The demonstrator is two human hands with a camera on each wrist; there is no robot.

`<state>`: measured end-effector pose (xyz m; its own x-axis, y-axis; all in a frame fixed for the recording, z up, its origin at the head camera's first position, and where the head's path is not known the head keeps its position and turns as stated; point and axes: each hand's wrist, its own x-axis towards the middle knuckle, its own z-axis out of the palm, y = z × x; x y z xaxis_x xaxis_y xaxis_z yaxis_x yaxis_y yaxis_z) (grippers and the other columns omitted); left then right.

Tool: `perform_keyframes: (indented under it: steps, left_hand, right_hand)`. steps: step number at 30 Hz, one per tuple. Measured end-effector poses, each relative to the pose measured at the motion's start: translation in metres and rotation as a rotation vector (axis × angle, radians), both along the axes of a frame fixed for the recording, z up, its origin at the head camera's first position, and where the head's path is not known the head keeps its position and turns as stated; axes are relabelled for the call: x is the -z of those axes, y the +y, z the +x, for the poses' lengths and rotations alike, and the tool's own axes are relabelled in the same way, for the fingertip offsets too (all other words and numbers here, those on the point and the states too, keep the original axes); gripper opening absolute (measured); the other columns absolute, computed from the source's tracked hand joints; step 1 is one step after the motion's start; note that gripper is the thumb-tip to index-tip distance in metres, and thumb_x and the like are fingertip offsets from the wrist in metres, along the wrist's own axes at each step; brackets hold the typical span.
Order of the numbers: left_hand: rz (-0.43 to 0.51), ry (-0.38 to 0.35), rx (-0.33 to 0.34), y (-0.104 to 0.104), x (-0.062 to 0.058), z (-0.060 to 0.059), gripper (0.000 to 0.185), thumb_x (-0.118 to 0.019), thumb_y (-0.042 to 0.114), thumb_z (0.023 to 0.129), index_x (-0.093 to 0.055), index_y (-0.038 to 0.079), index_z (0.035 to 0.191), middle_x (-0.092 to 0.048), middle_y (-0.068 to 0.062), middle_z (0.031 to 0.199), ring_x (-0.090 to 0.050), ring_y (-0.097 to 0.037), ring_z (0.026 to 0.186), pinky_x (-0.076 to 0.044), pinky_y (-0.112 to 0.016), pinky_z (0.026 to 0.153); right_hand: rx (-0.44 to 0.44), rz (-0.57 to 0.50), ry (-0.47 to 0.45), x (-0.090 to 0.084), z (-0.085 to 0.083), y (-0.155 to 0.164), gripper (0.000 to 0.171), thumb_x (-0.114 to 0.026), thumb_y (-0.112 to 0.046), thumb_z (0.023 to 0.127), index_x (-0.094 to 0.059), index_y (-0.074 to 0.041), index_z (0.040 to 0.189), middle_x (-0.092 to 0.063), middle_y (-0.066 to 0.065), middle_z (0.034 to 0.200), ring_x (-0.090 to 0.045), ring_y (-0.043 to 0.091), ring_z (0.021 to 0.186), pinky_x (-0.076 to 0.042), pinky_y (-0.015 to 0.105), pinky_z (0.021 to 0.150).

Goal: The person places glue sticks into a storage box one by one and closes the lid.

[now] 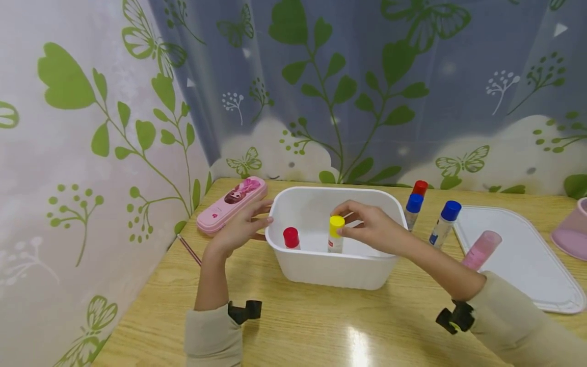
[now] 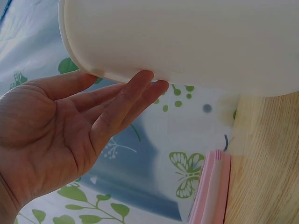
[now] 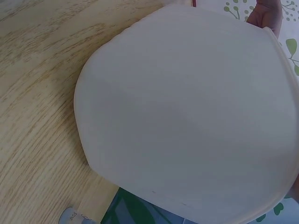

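Observation:
A white plastic bin (image 1: 332,270) stands on the table. Inside it my right hand (image 1: 369,227) pinches a glue stick (image 1: 337,227) with a yellow cap, held upright between thumb and fingers. Another glue stick (image 1: 291,238), red-capped, stands to its left in the bin; the front wall hides the lower parts of both. My left hand (image 1: 243,227) is at the bin's left end. In the left wrist view, its fairly straight fingers (image 2: 119,105) and thumb touch the rim and outer wall. The bin's wall (image 3: 182,112) hides most of the right hand in the right wrist view.
Right of the bin stand a red-capped stick (image 1: 420,187) and two blue-capped glue sticks (image 1: 414,204), (image 1: 445,224). A translucent pink tube (image 1: 481,250) is beside a white tray (image 1: 527,255). A pink cup (image 1: 573,229) sits far right; a pink pencil case (image 1: 232,205) and pencil (image 1: 189,248) lie left.

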<state>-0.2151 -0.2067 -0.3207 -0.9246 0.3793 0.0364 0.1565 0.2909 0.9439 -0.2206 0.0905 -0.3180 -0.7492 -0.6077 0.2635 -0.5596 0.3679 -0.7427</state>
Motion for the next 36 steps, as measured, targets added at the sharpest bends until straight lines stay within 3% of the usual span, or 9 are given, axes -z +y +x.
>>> perform_keyframes:
  steps: [17,36]
  left_hand:
    - [0.010,-0.003,0.000,0.0014,-0.0006,0.0010,0.050,-0.049,0.005,0.095,-0.030,-0.001,0.141,-0.036,-0.021,0.139,-0.045,-0.036,0.118,-0.050,-0.043,0.080]
    - [-0.005,0.007,-0.007,0.0012,-0.0006,0.0016,0.049,-0.048,0.006,0.095,-0.031,-0.002,0.140,-0.035,-0.021,0.140,-0.042,-0.036,0.120,-0.051,-0.042,0.079]
  right_hand:
    - [-0.100,0.132,-0.080,-0.0007,-0.0002,0.0003,0.027,-0.065,-0.004,0.084,-0.055,-0.002,0.110,-0.058,0.009,0.109,-0.058,0.028,0.101,-0.050,0.031,0.081]
    - [-0.122,0.136,-0.088,-0.0001,-0.0005,0.0006,0.029,-0.065,-0.009,0.085,-0.054,-0.001,0.111,-0.057,0.009,0.109,-0.058,0.027,0.100,-0.051,0.029,0.079]
